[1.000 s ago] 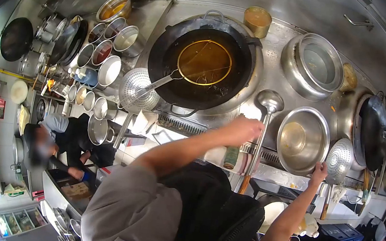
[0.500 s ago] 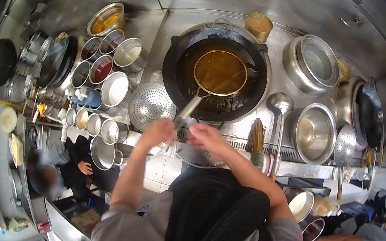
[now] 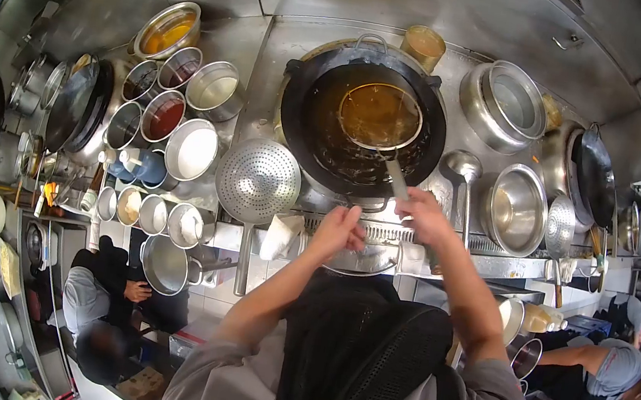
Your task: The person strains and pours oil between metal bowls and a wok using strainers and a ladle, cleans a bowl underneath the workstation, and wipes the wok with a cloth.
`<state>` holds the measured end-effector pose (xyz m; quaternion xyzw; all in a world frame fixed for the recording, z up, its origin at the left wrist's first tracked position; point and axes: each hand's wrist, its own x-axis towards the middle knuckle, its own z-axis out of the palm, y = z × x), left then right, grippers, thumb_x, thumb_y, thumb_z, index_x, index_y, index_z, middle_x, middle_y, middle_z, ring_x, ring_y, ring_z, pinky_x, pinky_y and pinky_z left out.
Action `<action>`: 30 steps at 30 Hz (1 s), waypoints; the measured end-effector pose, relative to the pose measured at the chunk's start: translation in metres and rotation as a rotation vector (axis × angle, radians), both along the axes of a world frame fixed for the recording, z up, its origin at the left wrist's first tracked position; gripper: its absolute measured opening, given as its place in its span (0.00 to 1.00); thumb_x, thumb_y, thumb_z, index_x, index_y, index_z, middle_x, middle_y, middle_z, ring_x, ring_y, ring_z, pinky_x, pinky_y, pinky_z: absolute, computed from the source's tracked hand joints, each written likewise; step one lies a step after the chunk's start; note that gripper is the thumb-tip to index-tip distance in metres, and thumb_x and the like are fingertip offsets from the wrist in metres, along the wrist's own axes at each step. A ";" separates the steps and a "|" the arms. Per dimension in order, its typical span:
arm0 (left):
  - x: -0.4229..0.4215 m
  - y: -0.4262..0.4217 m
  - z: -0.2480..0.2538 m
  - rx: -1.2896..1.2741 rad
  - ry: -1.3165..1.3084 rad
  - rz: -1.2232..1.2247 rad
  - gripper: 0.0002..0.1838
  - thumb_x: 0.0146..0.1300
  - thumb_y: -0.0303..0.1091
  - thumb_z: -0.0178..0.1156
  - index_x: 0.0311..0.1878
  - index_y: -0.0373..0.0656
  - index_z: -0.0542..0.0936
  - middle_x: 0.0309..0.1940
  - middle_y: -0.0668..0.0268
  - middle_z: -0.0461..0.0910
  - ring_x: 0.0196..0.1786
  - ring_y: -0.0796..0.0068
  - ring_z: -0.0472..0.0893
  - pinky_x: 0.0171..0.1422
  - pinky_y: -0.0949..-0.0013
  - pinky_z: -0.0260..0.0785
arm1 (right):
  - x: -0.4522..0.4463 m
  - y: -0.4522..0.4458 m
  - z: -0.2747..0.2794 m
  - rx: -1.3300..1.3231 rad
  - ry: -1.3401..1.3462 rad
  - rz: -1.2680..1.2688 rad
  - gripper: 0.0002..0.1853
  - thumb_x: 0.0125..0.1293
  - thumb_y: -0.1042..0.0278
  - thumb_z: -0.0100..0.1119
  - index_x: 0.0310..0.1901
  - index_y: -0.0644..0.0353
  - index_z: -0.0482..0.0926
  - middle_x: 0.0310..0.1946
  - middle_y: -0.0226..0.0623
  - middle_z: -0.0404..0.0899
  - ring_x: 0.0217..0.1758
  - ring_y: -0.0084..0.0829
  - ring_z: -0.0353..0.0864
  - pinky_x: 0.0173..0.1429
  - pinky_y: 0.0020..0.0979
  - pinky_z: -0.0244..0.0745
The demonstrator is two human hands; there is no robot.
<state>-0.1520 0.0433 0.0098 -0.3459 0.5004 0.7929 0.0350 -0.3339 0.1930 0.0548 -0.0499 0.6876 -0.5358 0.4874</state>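
My right hand [image 3: 425, 215] is closed around the handle [image 3: 397, 179] of a round wire strainer [image 3: 380, 119]. The strainer's rim lies over dark oil in a large black wok [image 3: 297, 128], its mesh in or just above the liquid. In front of the wok, my left hand [image 3: 339, 233] has loosely bent fingers, with nothing visible in them. It is close to the wok's near loop handle [image 3: 366, 204]; whether they touch I cannot tell. A perforated metal skimmer [image 3: 258, 181] rests to the left, beside a folded white cloth [image 3: 281, 237].
Several metal pots of sauces and powders, among them a red sauce pot [image 3: 163, 116], stand left. On the right are a ladle [image 3: 464, 167], a steel bowl [image 3: 519, 210] and stacked basins [image 3: 503, 103]. A tin can [image 3: 423, 46] stands behind. Other people [image 3: 92, 303] work on both sides.
The strainer has shifted slightly right, and its handle now slants toward the right. My hands have moved right and apart, the right one now gripping the handle.
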 end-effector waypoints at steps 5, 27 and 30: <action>-0.029 0.022 -0.014 0.031 -0.004 0.190 0.21 0.76 0.52 0.53 0.46 0.39 0.70 0.31 0.62 0.79 0.24 0.71 0.81 0.29 0.66 0.77 | -0.073 0.033 0.003 0.022 0.130 0.215 0.14 0.72 0.74 0.55 0.57 0.62 0.74 0.25 0.29 0.73 0.20 0.22 0.71 0.22 0.28 0.70; -0.048 0.065 -0.020 -0.141 -0.004 0.579 0.19 0.78 0.50 0.49 0.46 0.41 0.71 0.26 0.67 0.73 0.22 0.73 0.77 0.29 0.66 0.77 | -0.092 0.009 -0.011 -0.288 -0.130 0.334 0.02 0.73 0.71 0.55 0.42 0.58 0.74 0.23 0.27 0.69 0.16 0.18 0.62 0.17 0.25 0.58; -0.048 0.067 -0.021 -0.217 -0.066 0.558 0.21 0.78 0.52 0.48 0.46 0.41 0.71 0.25 0.67 0.73 0.21 0.73 0.77 0.27 0.66 0.76 | -0.093 0.014 -0.002 -0.344 -0.144 0.316 0.05 0.73 0.70 0.56 0.37 0.57 0.72 0.22 0.27 0.69 0.16 0.17 0.63 0.17 0.25 0.57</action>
